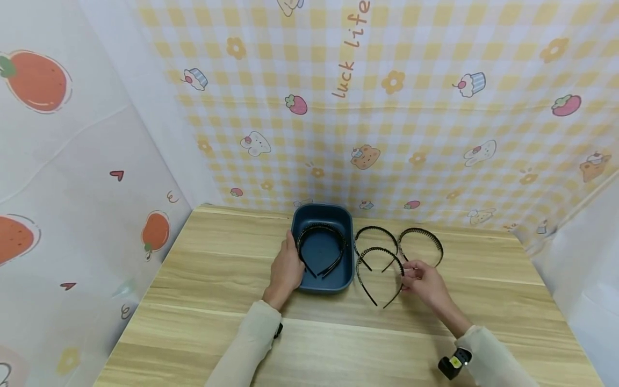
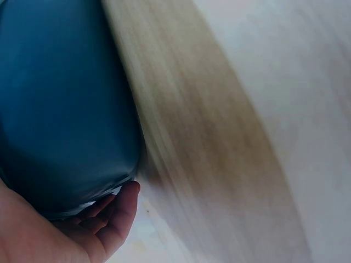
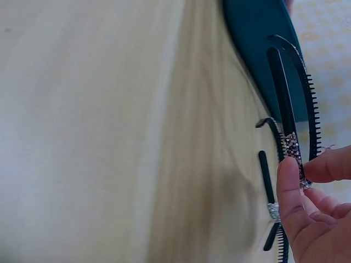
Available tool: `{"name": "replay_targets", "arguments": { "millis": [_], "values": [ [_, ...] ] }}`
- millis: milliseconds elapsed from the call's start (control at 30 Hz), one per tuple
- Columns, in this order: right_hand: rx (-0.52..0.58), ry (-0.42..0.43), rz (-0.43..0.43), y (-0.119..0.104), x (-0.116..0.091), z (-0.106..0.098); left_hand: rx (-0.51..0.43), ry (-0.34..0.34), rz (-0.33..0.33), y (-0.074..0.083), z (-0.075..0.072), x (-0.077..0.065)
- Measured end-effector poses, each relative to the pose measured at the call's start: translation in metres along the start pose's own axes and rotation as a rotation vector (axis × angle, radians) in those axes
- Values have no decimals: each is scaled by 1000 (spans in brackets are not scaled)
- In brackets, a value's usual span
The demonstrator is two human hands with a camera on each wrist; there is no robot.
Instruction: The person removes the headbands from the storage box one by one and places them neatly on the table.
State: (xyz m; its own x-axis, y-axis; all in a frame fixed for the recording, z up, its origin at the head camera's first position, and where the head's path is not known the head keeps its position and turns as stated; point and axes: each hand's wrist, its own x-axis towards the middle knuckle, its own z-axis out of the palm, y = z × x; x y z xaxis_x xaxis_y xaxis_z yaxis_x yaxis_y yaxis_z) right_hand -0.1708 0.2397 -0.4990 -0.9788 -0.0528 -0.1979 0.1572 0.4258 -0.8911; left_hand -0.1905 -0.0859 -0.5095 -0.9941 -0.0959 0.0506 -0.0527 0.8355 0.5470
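My left hand (image 1: 287,266) grips the left wall of a dark blue plastic bin (image 1: 325,211), with its fingers (image 2: 123,211) curled along the outside. Inside the bin lie black toothed headbands (image 1: 319,228), overlapping with their ends toward me. Just right of the bin, my right hand (image 1: 423,282) pinches one side of a black toothed headband (image 1: 379,249) between thumb and fingers. In the right wrist view, sparkly stones cover part of this held headband (image 3: 292,145).
Behind the held headband, two more headbands lie on the wood-grain table (image 1: 222,258): one black headband (image 1: 376,228) close to the bin, another headband (image 1: 432,236) farther right. A yellow checked cloth (image 1: 319,134) hangs along the table's back edge.
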Motion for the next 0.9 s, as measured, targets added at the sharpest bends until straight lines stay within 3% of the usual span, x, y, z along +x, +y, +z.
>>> {"name": "replay_targets", "arguments": {
  "millis": [900],
  "values": [
    [-67, 10, 39, 21, -23, 15, 0, 12, -2, -1, 1, 0]
  ]
}}
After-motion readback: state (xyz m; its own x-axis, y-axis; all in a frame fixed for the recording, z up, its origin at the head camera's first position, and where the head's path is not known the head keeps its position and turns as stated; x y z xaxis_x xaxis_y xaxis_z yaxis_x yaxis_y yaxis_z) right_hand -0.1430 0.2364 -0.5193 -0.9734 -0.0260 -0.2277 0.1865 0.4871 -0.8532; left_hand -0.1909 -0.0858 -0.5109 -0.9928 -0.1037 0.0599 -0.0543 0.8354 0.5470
